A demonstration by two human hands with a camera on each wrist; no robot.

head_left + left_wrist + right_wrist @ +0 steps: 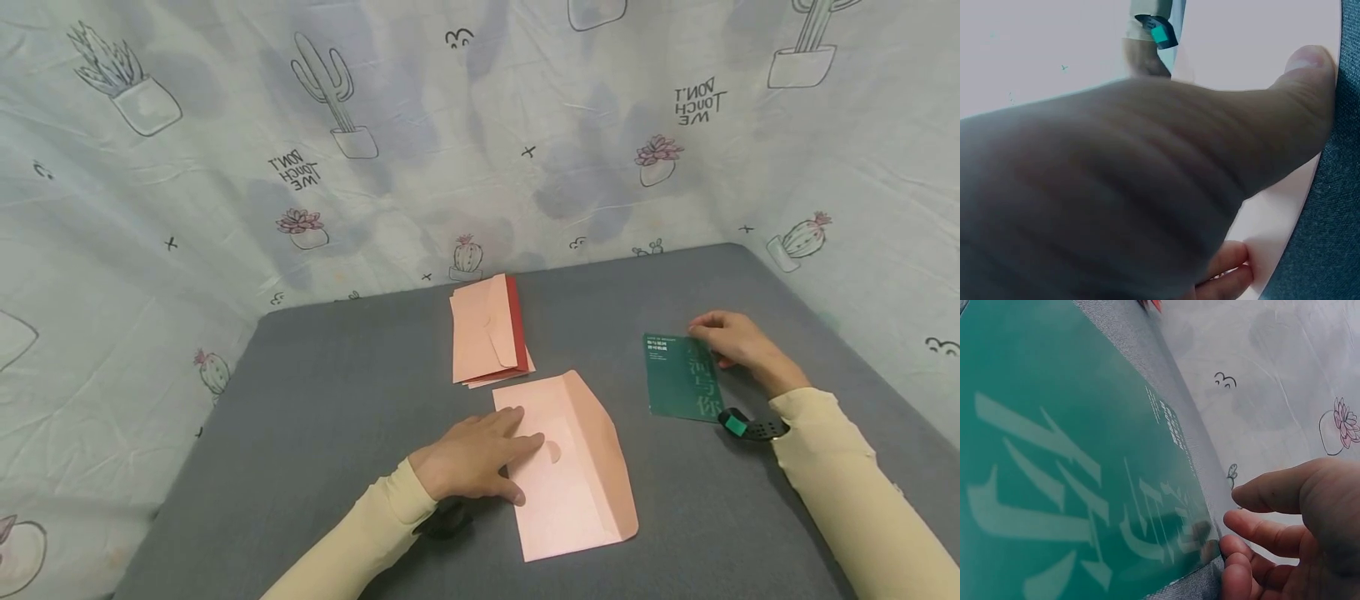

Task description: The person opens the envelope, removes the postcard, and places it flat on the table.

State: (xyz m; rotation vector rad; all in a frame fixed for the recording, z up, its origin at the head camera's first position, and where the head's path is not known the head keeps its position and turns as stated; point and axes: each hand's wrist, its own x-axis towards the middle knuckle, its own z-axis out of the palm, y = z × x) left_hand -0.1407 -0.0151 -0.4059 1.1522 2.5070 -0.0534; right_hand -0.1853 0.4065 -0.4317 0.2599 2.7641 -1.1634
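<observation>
In the head view, my left hand [480,457] rests with spread fingers on a pink envelope [555,517] whose flap lies open to the right. The left wrist view shows that thumb [1310,81] lying flat on the paper near its edge. A green card [678,383] with pale printed characters is over to the right. My right hand [738,343] is at the card's top right corner, its fingers loosely bent. Close up in the right wrist view, fingertips [1235,547] meet that corner of the card [1116,456], while the upper two digits stand off it.
A stack of pink envelopes [483,329] with a red strip along its right side sits behind the open envelope. Everything lies on a grey cloth-covered table [337,375]. A pale curtain [420,125] printed with cacti hangs along the back and sides.
</observation>
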